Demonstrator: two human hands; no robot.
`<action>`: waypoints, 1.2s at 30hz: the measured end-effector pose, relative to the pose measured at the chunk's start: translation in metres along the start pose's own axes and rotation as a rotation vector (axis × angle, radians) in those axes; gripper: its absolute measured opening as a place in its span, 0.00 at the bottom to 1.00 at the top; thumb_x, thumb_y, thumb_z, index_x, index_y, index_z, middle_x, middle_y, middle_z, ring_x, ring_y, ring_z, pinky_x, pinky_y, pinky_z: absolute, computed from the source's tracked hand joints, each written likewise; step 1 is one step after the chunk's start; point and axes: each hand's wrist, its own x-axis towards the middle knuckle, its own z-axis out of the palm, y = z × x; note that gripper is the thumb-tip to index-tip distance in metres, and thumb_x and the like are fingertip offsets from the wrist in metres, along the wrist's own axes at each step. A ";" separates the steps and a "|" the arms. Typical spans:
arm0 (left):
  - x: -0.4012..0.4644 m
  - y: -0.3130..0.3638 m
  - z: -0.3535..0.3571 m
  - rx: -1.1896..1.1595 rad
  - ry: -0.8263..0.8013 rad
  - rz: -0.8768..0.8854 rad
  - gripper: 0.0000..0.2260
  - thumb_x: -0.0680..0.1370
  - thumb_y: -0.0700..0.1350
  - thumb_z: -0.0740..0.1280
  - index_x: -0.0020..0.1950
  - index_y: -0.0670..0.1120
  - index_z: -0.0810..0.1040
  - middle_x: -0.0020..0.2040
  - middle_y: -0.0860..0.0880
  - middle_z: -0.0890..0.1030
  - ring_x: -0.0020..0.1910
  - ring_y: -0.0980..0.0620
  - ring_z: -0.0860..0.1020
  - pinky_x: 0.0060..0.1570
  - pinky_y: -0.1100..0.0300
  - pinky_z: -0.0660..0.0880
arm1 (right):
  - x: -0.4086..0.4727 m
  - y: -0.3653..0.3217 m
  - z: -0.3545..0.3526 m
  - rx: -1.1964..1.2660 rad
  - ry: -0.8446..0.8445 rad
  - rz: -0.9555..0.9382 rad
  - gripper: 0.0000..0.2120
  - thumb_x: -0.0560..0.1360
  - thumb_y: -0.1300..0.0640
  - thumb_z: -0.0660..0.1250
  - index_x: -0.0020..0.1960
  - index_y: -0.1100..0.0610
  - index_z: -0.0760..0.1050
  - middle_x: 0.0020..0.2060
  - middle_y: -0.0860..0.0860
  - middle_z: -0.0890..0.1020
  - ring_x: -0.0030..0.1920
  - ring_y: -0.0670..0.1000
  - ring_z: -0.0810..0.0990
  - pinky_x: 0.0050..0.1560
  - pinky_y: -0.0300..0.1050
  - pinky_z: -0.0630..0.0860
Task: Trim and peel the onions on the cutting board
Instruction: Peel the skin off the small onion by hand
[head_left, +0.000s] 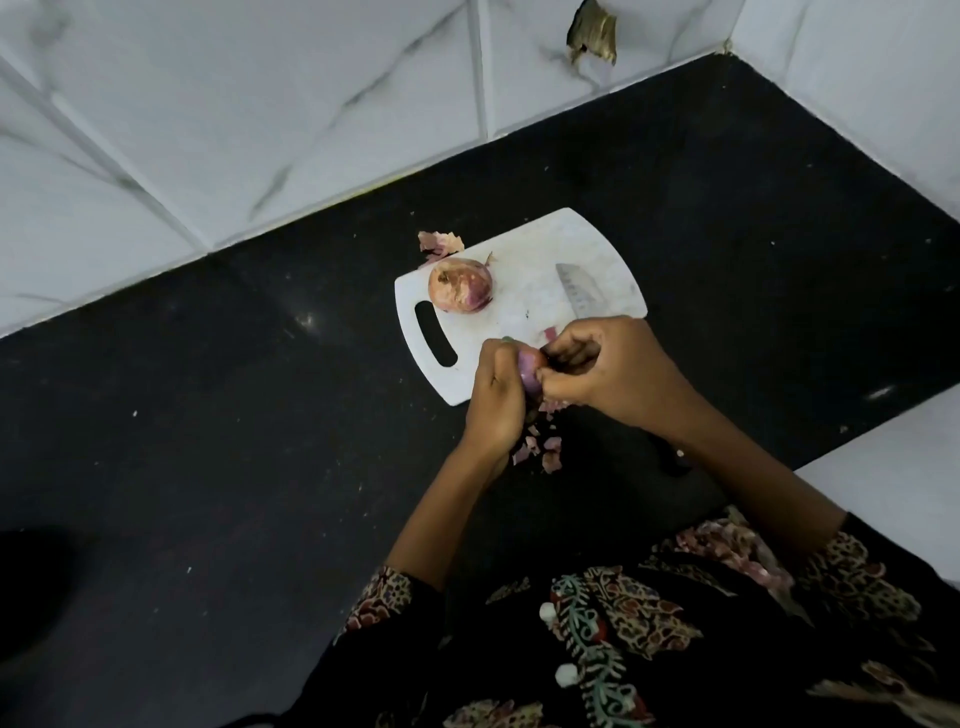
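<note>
Black counter: hands grip purple half-peeled onion

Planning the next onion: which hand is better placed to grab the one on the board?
Left. The left hand is on the same side as the unpeeled onion; the right hand would cross over.

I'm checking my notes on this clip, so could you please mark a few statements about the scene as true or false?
1. Both hands hold an onion. True: left hand, right hand.
2. The knife is in the right hand. False: it lies on the board.
3. A second onion sits on the board. True.
4. The board is black. False: it is white, on a black counter.
5. Peel scraps lie on the counter. True.
</note>
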 end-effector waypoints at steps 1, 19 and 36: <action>0.000 0.000 0.000 0.000 0.002 0.000 0.13 0.81 0.41 0.51 0.38 0.45 0.67 0.42 0.45 0.70 0.37 0.54 0.69 0.35 0.64 0.69 | 0.000 0.000 -0.001 -0.004 -0.006 -0.009 0.08 0.65 0.57 0.75 0.42 0.59 0.82 0.34 0.47 0.84 0.36 0.43 0.82 0.39 0.34 0.78; 0.001 0.000 -0.002 -0.047 0.015 0.020 0.13 0.80 0.42 0.50 0.39 0.44 0.69 0.43 0.43 0.70 0.37 0.55 0.70 0.35 0.66 0.70 | 0.005 0.007 0.010 0.071 0.063 0.026 0.05 0.66 0.61 0.75 0.40 0.61 0.81 0.34 0.52 0.84 0.35 0.48 0.83 0.39 0.45 0.79; 0.004 -0.006 -0.004 0.005 -0.028 -0.088 0.12 0.80 0.41 0.50 0.39 0.43 0.67 0.40 0.45 0.70 0.35 0.55 0.69 0.31 0.68 0.68 | 0.000 0.007 0.006 0.008 -0.023 0.025 0.09 0.64 0.57 0.75 0.41 0.59 0.80 0.33 0.46 0.83 0.35 0.42 0.82 0.39 0.37 0.79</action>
